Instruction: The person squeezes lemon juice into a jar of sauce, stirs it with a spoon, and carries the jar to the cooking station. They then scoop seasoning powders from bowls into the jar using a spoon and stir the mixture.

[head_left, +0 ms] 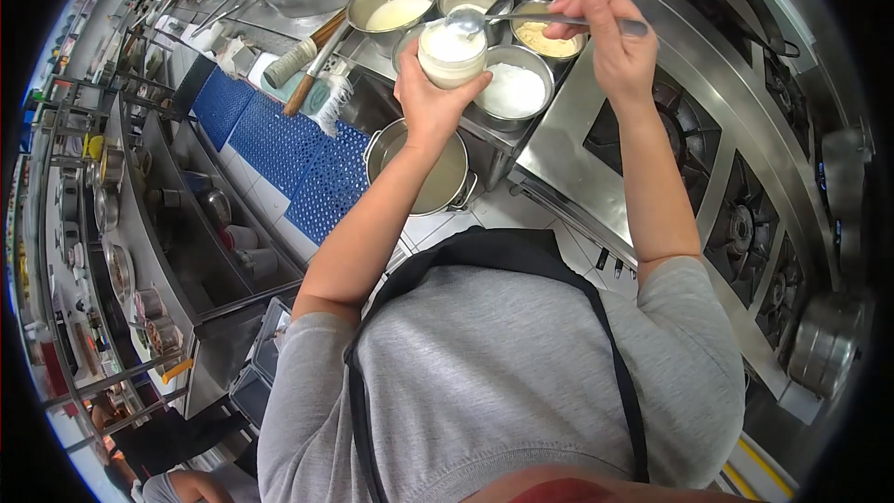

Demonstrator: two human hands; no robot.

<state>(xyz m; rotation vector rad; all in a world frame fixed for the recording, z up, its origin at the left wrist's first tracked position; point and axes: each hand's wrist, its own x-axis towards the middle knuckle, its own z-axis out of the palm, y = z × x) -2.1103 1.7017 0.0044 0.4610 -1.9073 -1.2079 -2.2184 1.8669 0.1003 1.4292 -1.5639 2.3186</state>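
Note:
My left hand is wrapped round a clear jar of white contents and holds it up in front of the bowls. In my right hand is a metal spoon, gripped by its long handle. The spoon's bowl end is over the jar's mouth; whether it touches the white contents I cannot tell. Just beyond my left hand stands a metal bowl of white powder. Below my right fingers is a bowl of pale yellow powder. Left of the jar sits a bowl of cream-coloured contents.
A stove with several burners runs along the right. Below my left forearm stands a large two-handled pot. Blue perforated mats cover floor at left. A wooden-handled tool juts from the counter. Another person is at lower left.

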